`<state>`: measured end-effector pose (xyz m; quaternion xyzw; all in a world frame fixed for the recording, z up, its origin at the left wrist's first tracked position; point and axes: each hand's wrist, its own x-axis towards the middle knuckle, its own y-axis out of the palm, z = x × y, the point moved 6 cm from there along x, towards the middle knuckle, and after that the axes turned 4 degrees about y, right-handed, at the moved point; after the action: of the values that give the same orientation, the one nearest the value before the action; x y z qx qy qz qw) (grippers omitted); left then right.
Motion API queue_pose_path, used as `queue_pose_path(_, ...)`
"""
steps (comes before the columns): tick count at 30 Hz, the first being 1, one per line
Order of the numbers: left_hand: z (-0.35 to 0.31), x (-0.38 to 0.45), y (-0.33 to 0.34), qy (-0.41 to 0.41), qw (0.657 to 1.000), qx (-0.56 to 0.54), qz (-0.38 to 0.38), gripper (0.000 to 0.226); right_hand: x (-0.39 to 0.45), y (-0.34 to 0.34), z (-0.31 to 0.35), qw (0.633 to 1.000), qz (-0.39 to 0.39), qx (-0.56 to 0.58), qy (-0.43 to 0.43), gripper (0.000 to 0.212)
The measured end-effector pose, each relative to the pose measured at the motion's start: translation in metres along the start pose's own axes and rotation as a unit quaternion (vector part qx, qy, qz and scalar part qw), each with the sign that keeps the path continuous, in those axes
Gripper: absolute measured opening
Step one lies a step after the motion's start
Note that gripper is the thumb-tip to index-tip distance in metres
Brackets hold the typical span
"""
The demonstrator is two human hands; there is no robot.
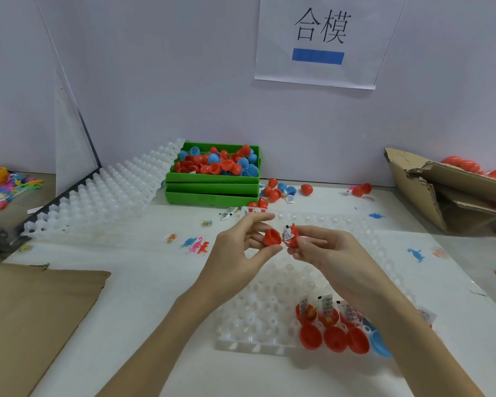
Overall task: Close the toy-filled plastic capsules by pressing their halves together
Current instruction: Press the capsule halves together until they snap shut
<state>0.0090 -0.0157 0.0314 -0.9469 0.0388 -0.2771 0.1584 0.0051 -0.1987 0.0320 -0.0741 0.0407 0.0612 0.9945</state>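
Observation:
My left hand (241,245) pinches an empty red capsule half (272,237) between thumb and fingers. My right hand (324,250) holds the other red half (293,237), from which a small white packet (287,232) sticks out. The two halves are held close together above the white plastic holder tray (258,319). At the tray's near right, several open red capsules (334,338) sit in pairs, the back halves holding packets (325,303). A blue capsule half (380,343) lies at their right, partly behind my right forearm.
A green bin (212,179) of red and blue capsules stands at the back, with loose capsules (275,191) beside it. White trays (103,193) lean at the left. A torn cardboard box (441,190) is at right, cardboard (32,316) at near left. Small toy dinosaurs (196,245) lie scattered.

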Motion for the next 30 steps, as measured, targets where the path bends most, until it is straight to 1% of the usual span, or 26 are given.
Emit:
queue_pose_path(4,-0.001,0.000,-0.002,0.012,1.000,-0.005,-0.007,0.042,-0.002,0.002,0.010,0.996,-0.018,-0.065,-0.058,0.020)
queue_pose_path(7,-0.005,0.001,-0.002,0.036,0.999,0.018,0.001,0.050,-0.003,0.008,0.015,0.990,-0.017,-0.098,-0.095,0.025)
queue_pose_path(8,-0.006,0.001,-0.002,0.046,0.999,0.029,0.003,0.050,-0.004,0.009,0.015,0.988,-0.017,-0.112,-0.103,0.026)
queue_pose_path(11,-0.008,0.000,-0.002,0.069,0.997,0.043,0.000,0.038,-0.003,0.009,0.014,0.985,-0.025,-0.126,-0.114,0.026)
queue_pose_path(17,-0.010,0.002,-0.004,0.062,0.998,0.010,-0.005,0.031,-0.003,0.009,0.016,0.990,-0.023,-0.085,-0.114,0.019)
queue_pose_path(24,-0.006,0.002,-0.008,0.032,0.999,-0.035,-0.019,0.030,-0.006,0.011,0.017,0.992,-0.033,-0.020,-0.124,0.016)
queue_pose_path(27,-0.007,0.003,-0.009,0.019,0.999,-0.042,-0.025,0.027,-0.006,0.009,0.017,0.992,-0.045,0.002,-0.119,0.016)
queue_pose_path(30,-0.009,0.003,-0.007,0.021,0.999,-0.036,-0.011,0.022,-0.006,0.010,0.017,0.993,-0.038,0.008,-0.112,0.017)
